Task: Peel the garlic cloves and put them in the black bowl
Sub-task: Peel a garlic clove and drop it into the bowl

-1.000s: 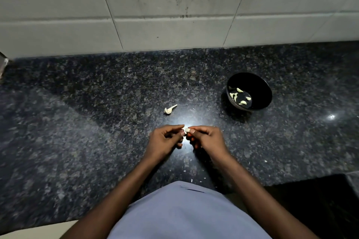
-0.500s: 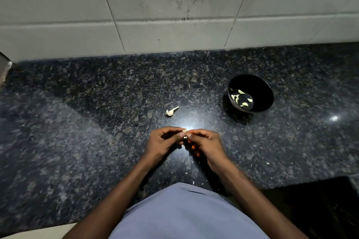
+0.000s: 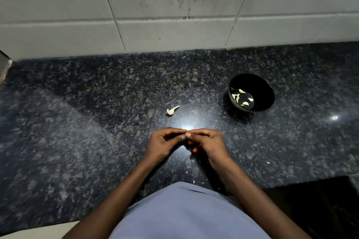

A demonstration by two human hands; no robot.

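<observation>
My left hand [image 3: 163,143] and my right hand [image 3: 208,143] meet fingertip to fingertip just above the dark granite counter [image 3: 87,122], near its front. Their thumbs and forefingers pinch together on a small garlic clove, which the fingertips now hide. The black bowl [image 3: 261,86] stands to the right and farther back, with several peeled cloves [image 3: 237,96] lying in its bottom. A pale garlic stem piece [image 3: 172,111] lies on the counter just beyond my hands.
Small white flakes of garlic skin [image 3: 192,162] are scattered on the counter under and behind my hands. A grey tiled wall [image 3: 174,31] closes off the back. The counter's front edge drops to a dark gap [image 3: 320,203] at the lower right.
The white clove that showed between my fingertips is now covered by them. Both hands have stayed in the same spot, working closely together.
</observation>
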